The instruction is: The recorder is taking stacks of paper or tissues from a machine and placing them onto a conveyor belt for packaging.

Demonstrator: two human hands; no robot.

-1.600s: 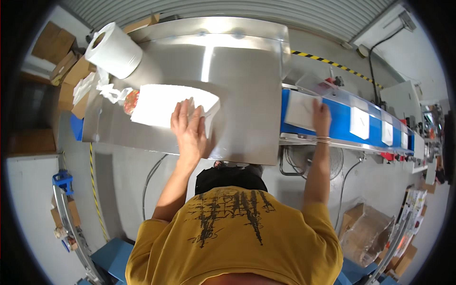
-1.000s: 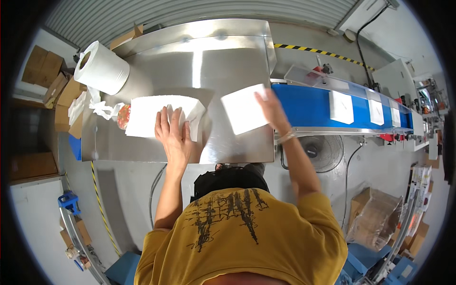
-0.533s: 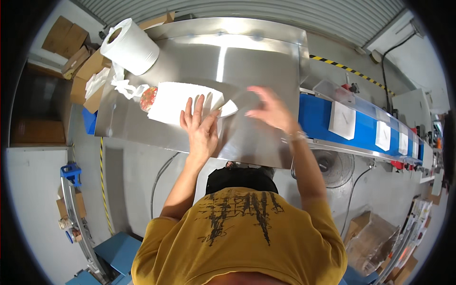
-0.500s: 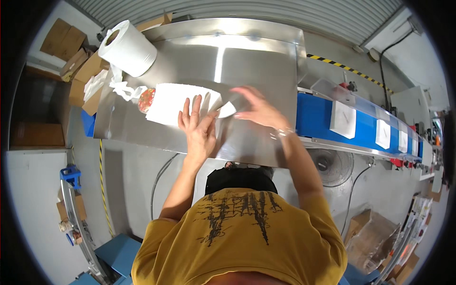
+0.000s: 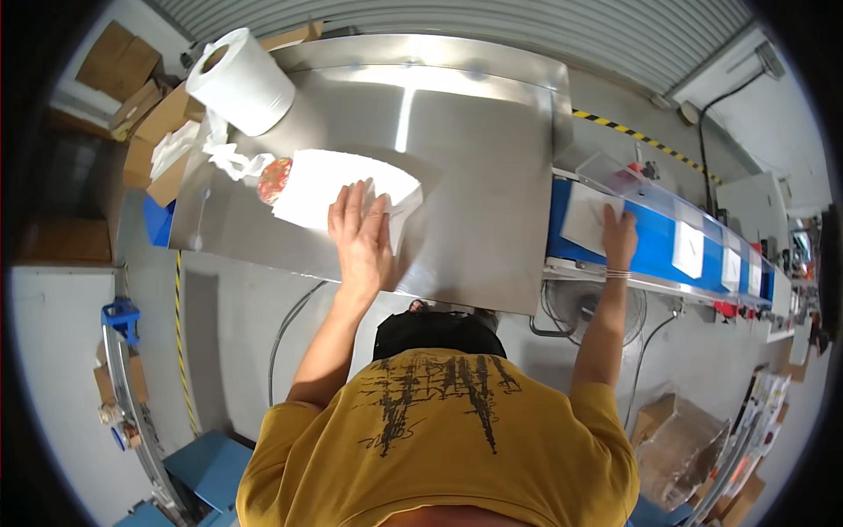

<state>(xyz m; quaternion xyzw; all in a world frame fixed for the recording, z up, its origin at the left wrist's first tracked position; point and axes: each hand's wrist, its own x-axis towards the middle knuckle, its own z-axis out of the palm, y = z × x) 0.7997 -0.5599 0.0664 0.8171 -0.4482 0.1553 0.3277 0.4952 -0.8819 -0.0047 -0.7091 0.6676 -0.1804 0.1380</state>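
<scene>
A stack of flat white paper-like pieces (image 5: 316,189) lies on the steel table. My left hand (image 5: 360,233) rests on its near right part, fingers stretched out. A corner of the stack bends up just right of those fingers. Over the blue conveyor belt (image 5: 650,220), my right hand (image 5: 620,235) grips the right side of one flat white piece (image 5: 587,218) at the belt's table end. Its thumb is partly hidden. Against the stack's left end sits a roundish red patterned thing (image 5: 274,181), its kind unclear.
A large white paper roll (image 5: 250,92) stands at the table's far left, with crumpled white paper (image 5: 233,160) trailing from it. Open cardboard boxes (image 5: 162,145) are beyond the left edge. Several white pieces (image 5: 688,249) lie farther along the belt, beside a clear guard (image 5: 606,171).
My right hand has moved right from the stack to the belt, where another white piece now lies under its fingers. The other pieces have shifted right along the belt. My left hand stays on the stack.
</scene>
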